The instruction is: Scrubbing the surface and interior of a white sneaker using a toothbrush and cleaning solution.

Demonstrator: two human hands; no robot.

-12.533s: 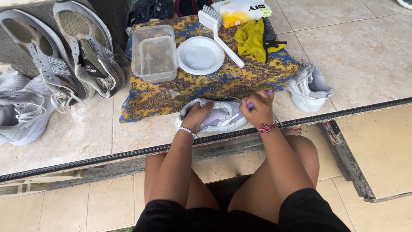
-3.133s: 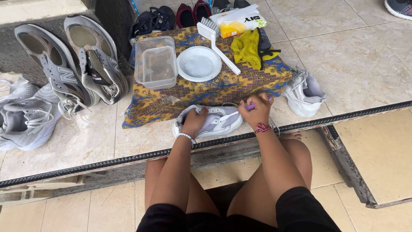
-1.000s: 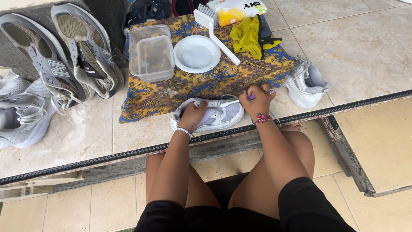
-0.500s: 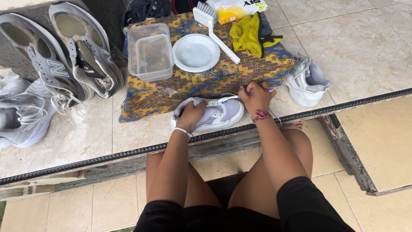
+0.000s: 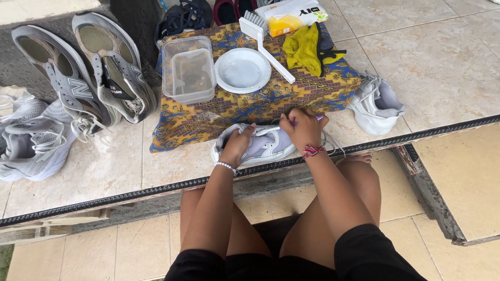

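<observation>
Centre frame: left hand (image 5: 238,145) clamps the sneaker (image 5: 259,146); right hand (image 5: 302,128) grips a thin tool at its toe, cloth (image 5: 250,106) just above.

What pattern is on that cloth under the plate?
The cloth has a blue and yellow-orange batik-style floral pattern, seen in the head view.

A raised tiled floor (image 5: 448,67) carries a patterned cloth (image 5: 250,106) and grey and white shoes (image 5: 376,104).
</observation>
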